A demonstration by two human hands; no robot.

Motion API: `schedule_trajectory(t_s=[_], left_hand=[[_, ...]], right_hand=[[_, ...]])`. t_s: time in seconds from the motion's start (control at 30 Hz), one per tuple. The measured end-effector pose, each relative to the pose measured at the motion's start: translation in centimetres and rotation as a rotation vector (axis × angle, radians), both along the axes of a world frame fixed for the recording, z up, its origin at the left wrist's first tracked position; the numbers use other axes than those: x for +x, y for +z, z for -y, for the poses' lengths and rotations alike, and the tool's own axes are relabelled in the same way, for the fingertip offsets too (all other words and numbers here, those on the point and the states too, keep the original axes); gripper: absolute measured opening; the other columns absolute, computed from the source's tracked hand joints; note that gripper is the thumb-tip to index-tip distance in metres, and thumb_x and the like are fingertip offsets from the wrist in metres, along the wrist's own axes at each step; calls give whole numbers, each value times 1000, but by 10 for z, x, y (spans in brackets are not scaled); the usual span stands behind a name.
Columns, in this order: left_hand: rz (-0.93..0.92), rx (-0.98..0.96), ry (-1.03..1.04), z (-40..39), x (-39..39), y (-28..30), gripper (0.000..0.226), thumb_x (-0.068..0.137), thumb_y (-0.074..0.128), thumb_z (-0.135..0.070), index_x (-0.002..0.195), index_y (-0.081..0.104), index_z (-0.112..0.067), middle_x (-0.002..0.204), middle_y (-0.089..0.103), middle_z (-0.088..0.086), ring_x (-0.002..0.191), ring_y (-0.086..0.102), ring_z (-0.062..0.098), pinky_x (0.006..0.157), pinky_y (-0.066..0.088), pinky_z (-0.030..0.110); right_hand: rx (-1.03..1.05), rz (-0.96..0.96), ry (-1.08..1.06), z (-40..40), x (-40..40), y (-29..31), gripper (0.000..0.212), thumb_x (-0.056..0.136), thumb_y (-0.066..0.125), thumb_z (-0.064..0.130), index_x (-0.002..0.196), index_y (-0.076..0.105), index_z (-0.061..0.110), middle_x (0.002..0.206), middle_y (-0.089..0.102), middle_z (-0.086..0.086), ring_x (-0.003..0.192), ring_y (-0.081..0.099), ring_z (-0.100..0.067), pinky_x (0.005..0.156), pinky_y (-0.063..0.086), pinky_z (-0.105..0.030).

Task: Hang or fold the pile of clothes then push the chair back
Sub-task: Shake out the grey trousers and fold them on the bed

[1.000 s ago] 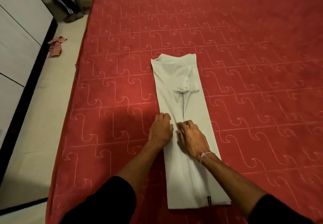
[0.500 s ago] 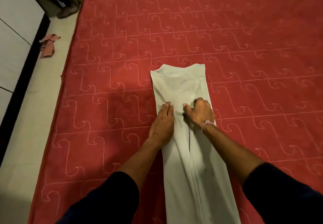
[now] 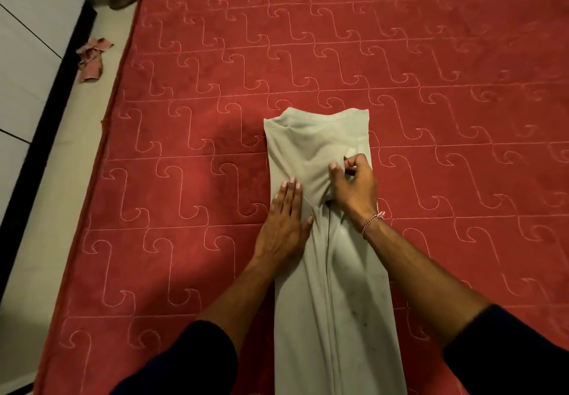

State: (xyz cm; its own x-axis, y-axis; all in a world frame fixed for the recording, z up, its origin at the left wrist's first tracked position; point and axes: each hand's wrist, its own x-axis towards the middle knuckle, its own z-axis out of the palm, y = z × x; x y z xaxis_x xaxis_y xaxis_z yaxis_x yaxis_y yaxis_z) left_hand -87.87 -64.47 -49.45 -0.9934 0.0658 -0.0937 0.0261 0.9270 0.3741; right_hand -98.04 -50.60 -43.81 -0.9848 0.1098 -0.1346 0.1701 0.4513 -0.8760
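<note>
A pale grey garment (image 3: 311, 145), folded into a long narrow strip, lies lengthwise on the red quilted bed (image 3: 431, 86). My left hand (image 3: 284, 219) presses flat on the strip's left edge, fingers straight. To its right, my right hand (image 3: 354, 191) has curled fingers that pinch a fold of the fabric near the strip's middle. A beaded bracelet sits on my right wrist. The strip's near end runs out of the frame's bottom edge.
The bed's left edge (image 3: 101, 154) drops to a pale floor strip (image 3: 46, 209). A crumpled pink cloth (image 3: 92, 58) lies on that floor. White cupboard doors (image 3: 27, 55) with a black base line the left side.
Both hands have slid farther up the strip, away from me. My left hand has flattened out, and my right hand now pinches the fabric higher up.
</note>
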Motion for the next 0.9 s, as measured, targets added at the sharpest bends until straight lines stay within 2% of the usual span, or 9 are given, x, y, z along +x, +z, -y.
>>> schedule_trajectory(t_s=[0.1,0.2,0.3,0.4,0.47,0.57,0.63,0.77,0.9], left_hand=[[26,-70,-3,-2,1,1,76,102,11,-54,157,-8,-5,165,-17,12,152,-19,21,125,-4,36],[49,-83,-3,-3,1,1,84,101,18,-60,157,-12,-5,164,-20,13,152,-21,21,124,-6,37],[57,-71,-2,-5,1,1,88,100,22,-63,156,-15,-7,164,-22,11,151,-23,21,124,-8,36],[66,-74,3,-5,0,3,90,99,22,-65,156,-16,-7,163,-24,11,151,-24,20,124,-8,36],[70,-66,11,-6,0,4,90,99,23,-66,156,-16,-8,163,-25,10,150,-24,19,124,-8,36],[74,-71,17,-8,0,4,90,99,20,-67,156,-18,-9,163,-26,9,150,-26,19,124,-8,37],[78,-79,20,-8,0,4,90,98,18,-68,155,-19,-9,163,-27,9,150,-26,19,125,-7,38],[33,-109,27,-12,-1,5,89,98,20,-66,156,-13,-7,164,-19,12,152,-20,22,125,-2,40],[-10,-60,24,-17,-1,5,90,99,25,-63,157,-10,-4,165,-16,14,153,-17,23,126,-1,39]], right_hand=[[-182,129,-56,5,-3,3,22,88,72,28,82,53,17,73,53,3,65,49,-13,65,48,-33],[-429,418,-211,8,-10,12,24,81,79,16,76,56,19,70,59,-7,51,50,-16,49,45,-29],[-425,629,-184,7,-22,28,22,80,79,6,77,60,16,65,60,-9,40,45,-13,45,36,-22],[-462,692,-134,8,-32,39,16,85,73,3,82,62,12,67,59,-7,40,46,-10,42,38,-20],[-463,629,-121,8,-33,37,16,86,73,3,78,61,12,67,59,-6,43,48,-12,42,42,-21],[-165,361,-110,11,-30,21,17,75,82,22,80,66,22,76,68,1,67,66,-21,61,57,-36],[-27,235,-67,14,-23,16,31,70,88,28,92,66,25,84,66,8,79,64,-14,73,56,-33],[79,36,97,13,-16,8,38,81,75,8,116,70,23,106,73,7,99,67,-12,92,56,-35],[99,-154,119,9,-15,7,49,85,51,-8,124,71,15,125,70,-2,113,65,-13,103,49,-28]])
